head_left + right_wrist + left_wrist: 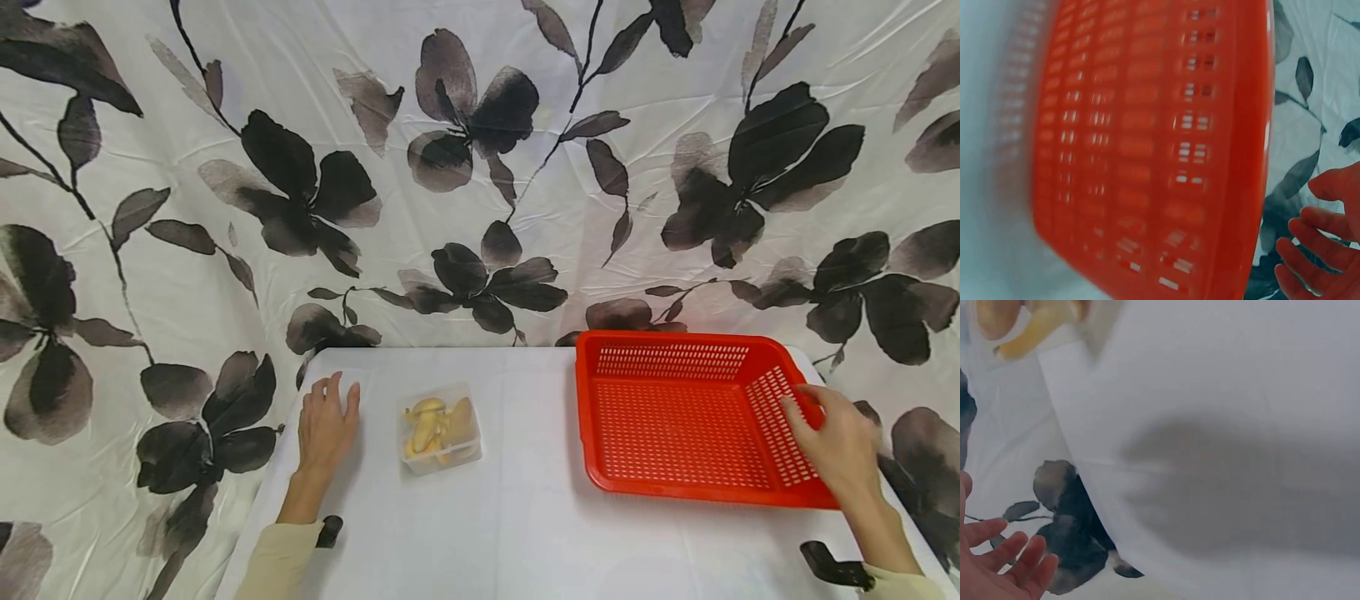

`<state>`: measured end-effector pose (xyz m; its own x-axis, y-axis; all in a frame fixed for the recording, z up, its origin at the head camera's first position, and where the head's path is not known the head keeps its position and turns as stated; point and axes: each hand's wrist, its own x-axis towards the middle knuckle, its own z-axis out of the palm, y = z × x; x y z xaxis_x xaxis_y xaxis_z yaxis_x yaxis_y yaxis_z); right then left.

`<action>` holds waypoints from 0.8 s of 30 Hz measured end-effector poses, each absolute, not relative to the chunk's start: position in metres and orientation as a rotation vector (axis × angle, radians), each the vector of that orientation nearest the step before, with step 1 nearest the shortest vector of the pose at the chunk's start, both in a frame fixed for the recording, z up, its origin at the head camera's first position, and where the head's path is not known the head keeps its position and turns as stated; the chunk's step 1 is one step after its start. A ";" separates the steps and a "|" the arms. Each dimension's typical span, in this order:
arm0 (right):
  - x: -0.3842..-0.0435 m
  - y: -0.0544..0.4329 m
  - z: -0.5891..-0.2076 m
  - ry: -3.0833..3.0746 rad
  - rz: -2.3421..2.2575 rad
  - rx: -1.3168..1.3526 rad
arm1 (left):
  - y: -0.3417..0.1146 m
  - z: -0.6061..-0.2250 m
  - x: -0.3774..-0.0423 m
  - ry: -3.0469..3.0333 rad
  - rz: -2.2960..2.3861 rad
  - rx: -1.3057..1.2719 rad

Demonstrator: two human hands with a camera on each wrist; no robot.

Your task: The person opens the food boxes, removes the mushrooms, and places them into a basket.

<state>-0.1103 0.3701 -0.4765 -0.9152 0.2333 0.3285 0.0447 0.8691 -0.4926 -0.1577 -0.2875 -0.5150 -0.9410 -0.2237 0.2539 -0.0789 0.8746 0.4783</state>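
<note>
My left hand [327, 423] hovers over the left part of the white table, fingers loosely spread and nothing in them. To its right stands a clear plastic box [442, 460] holding yellow fruit [426, 428], banana-shaped pieces and a rounder one. Part of that fruit [1034, 332] shows at the top left of the left wrist view. My right hand [843, 446] is at the right rim of a red plastic basket [678, 433], overlapping it in the head view. In the right wrist view its relaxed fingers [1319, 253] are beside the rim with a gap between.
The white table [525, 533] ends at the back against a hanging white cloth [480, 208] with dark flower prints. Perforated walls surround the basket, and its bottom shows no contents. White surface lies between box and basket.
</note>
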 end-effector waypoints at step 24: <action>-0.115 0.306 -0.478 -2.483 1.020 -0.122 | -0.247 -0.518 -0.150 -2.702 -1.042 0.398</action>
<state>-0.1148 0.3058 -0.4783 -0.8944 0.2463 0.3733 -0.0873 0.7226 -0.6858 -0.1498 -0.2468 -0.5180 -0.9397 -0.3259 0.1038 -0.1718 0.7121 0.6807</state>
